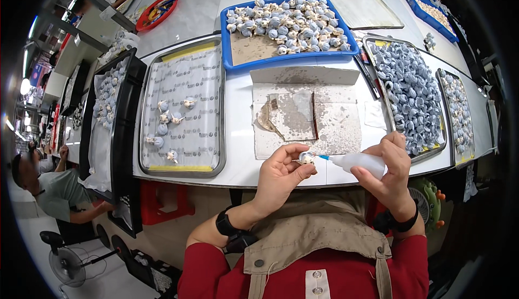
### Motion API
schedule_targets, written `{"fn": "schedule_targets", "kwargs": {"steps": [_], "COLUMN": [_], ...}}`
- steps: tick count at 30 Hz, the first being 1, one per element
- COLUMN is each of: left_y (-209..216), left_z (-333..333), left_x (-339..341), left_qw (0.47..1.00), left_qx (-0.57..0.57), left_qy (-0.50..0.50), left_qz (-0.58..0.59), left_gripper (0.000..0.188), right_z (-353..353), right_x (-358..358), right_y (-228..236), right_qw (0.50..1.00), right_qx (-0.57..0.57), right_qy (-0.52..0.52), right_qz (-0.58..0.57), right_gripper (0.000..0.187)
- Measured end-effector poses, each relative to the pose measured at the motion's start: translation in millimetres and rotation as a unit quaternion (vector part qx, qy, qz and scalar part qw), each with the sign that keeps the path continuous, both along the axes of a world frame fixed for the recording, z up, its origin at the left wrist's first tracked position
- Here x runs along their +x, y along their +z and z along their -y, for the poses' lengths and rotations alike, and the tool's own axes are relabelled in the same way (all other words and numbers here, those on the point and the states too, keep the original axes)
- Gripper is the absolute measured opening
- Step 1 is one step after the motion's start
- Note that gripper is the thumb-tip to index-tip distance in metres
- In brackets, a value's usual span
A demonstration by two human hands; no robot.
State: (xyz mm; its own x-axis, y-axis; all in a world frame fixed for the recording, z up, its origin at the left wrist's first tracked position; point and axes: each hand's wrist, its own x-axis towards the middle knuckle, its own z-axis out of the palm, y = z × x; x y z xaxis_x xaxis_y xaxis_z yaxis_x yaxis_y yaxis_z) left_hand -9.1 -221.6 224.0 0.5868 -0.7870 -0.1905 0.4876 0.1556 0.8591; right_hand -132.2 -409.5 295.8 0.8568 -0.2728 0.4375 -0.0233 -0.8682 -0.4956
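Head view: a small grey-blue and cream figurine [306,159] is pinched by the left hand [274,181] above a white worktable [236,161]; a translucent squeeze bottle [361,163] is clasped in the right hand [393,173], its blue nozzle tip [324,157] pointed at the figurine.

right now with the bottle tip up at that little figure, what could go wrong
The right hand might squeeze the white bottle too hard, putting too much of its contents on the small figure, or onto the left hand, whose fingertips are close to the blue tip. The figure, pinched in those fingertips, could also slip and fall.
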Motion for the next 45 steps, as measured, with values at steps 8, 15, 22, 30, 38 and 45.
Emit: {"fn": "schedule_targets", "kwargs": {"steps": [8,15,22,30,38,45], "left_y": [-1.4,-4.7,-2.5,-2.1,2.5,6.1], "left_z": [-4.1,-5.2,-8.2,2.1,3.1,18.3], "left_x": [4.9,10.8,19.5,12.6,7.9,1.2], "left_qw": [1.000,1.000,1.000,0.999,0.999,0.997], "left_qx": [0.010,-0.004,-0.020,-0.032,-0.005,0.000], "left_qy": [-0.010,-0.010,-0.016,-0.038,-0.044,-0.071], "left_qz": [-0.005,-0.029,-0.009,-0.007,0.003,0.025], "left_gripper": [0.037,0.036,0.035,0.036,0.035,0.045], "right_z": [1.2,18.2,72.7,143.3,151.8,53.2], "right_x": [4.1,30.8,30.9,28.8,12.8,5.3], "right_y": [-4.3,-57.4,-55.4,-45.1,-42.8,-12.8], "right_qw": [1.000,0.983,0.978,0.893,0.920,0.995], "right_qx": [0.027,0.153,-0.095,-0.291,-0.188,-0.095], "right_qy": [0.004,-0.105,-0.183,-0.322,-0.344,-0.018], "right_qz": [-0.015,-0.014,-0.019,-0.115,-0.023,0.006], "right_gripper": [0.026,0.025,0.011,0.016,0.013,0.015]}}
